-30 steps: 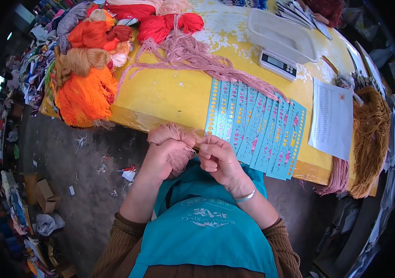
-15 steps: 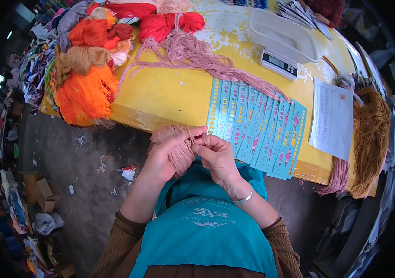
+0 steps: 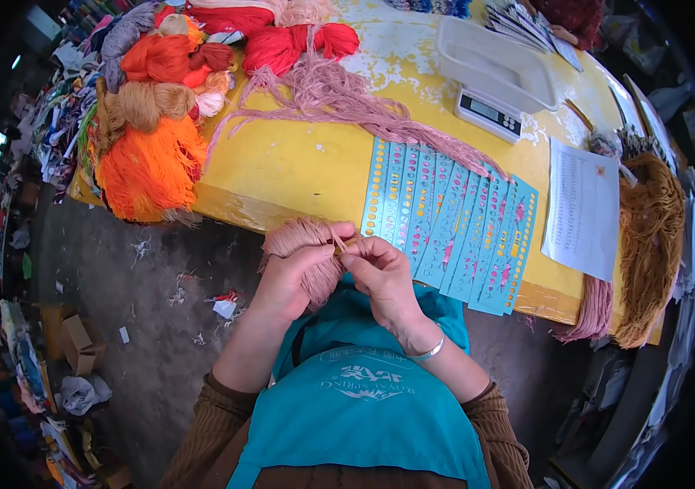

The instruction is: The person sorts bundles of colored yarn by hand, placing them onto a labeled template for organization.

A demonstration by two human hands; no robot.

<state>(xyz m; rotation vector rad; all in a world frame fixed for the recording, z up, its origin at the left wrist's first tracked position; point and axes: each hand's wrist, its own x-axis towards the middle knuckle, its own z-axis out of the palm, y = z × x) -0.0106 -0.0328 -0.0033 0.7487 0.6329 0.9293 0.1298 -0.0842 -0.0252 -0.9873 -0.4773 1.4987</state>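
A dusty-pink thread skein (image 3: 297,236) is wrapped over my left hand (image 3: 286,281), whose thumb and fingers close around it just off the table's front edge. My right hand (image 3: 386,275) pinches fine strands of the same thread beside the left fingertips. A small yellowish bit shows between the two hands, too small to make out. Beyond my right hand, blue-green cards (image 3: 453,220) with rows of holes lie overlapping on the table. Long loose pink thread (image 3: 347,102) stretches across the table and over the cards' top ends.
Orange thread (image 3: 152,171) and red thread (image 3: 302,47) are heaped at the table's left. A digital scale (image 3: 490,114) stands with a clear plastic tub (image 3: 494,61) behind it. A printed sheet (image 3: 582,208) and brown thread (image 3: 649,244) lie right. A person's hand (image 3: 563,34) shows far back.
My left thumb and fingertips have shifted slightly, and the strands between my hands sit differently. Both hands stay in about the same place, holding the pink thread.
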